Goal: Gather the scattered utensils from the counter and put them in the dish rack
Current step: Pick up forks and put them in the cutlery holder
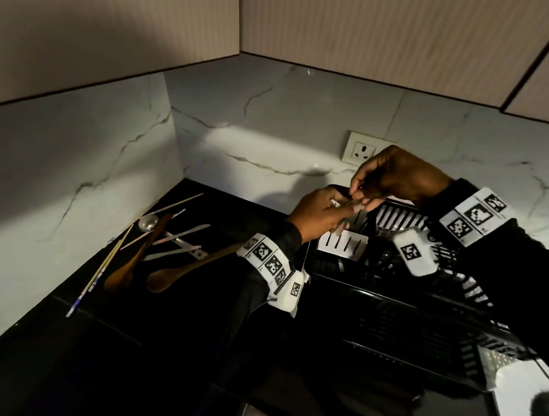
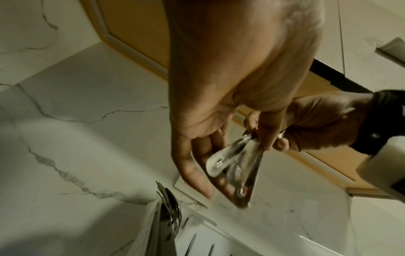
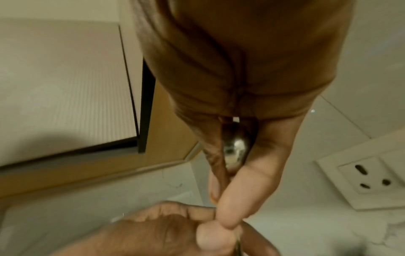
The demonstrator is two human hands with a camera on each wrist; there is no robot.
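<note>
Several metal utensils (image 2: 232,166), their flat handle ends fanned out, are bunched between a person's two hands above the black dish rack (image 1: 400,301) at the back of a dark counter (image 1: 166,346). The left hand (image 1: 318,215) grips the bundle from below, fingers curled round the handles, while the right hand (image 1: 395,177) pinches it from above with thumb and forefinger; a shiny spoon bowl (image 3: 236,147) sits tucked in the right palm, seen from the right wrist view. Exactly how many pieces are in the bundle is hard to tell through the blur. A white slotted cutlery holder (image 1: 343,243) stands in the rack just beneath the hands. Well to the left, more utensils lie scattered on the counter near the wall corner: two brown wooden spoons (image 1: 177,271), a metal spoon (image 1: 148,222), pale chopsticks (image 1: 103,265) and a few light flat pieces crossing one another. White marbled wall tiles (image 1: 273,116) rise behind the counter, with a wall socket (image 1: 360,149) just beyond the right hand. Both wrists wear white bands (image 1: 268,259) printed with black square markers over dark sleeves.
</note>
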